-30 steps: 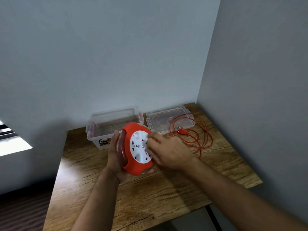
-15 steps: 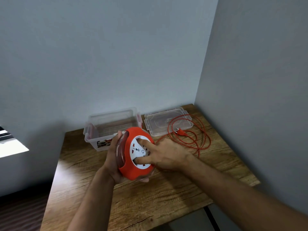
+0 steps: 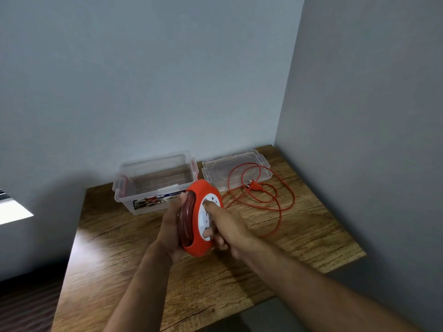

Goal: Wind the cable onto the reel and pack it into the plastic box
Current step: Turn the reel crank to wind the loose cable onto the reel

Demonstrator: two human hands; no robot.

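The reel (image 3: 199, 218), a round orange drum with a white socket face, is held on edge above the middle of the wooden table (image 3: 115, 259). Its flat white face points to the right and a little toward the camera, so its axle runs roughly left to right, while the disc itself stands nearly upright, leaning slightly back at the top. Dark red turns of cable show in the groove on its left side.

The left hand (image 3: 171, 226) cups the reel from behind and below, fingers curled around its back rim and clamped on it. The right hand (image 3: 229, 226) lies against the white face, index finger stretched up across it and the thumb pressed near the lower edge; the other fingers are folded loosely under the reel.

The loose cable (image 3: 273, 202) trails from the reel's right side and lies in wide loops on the table, with its plug (image 3: 254, 186) resting just in front of the clear lid (image 3: 215, 171). One loop crosses over the lid. The open plastic box (image 3: 124, 195) stands beside the lid, on its left, behind the reel, against the wall.
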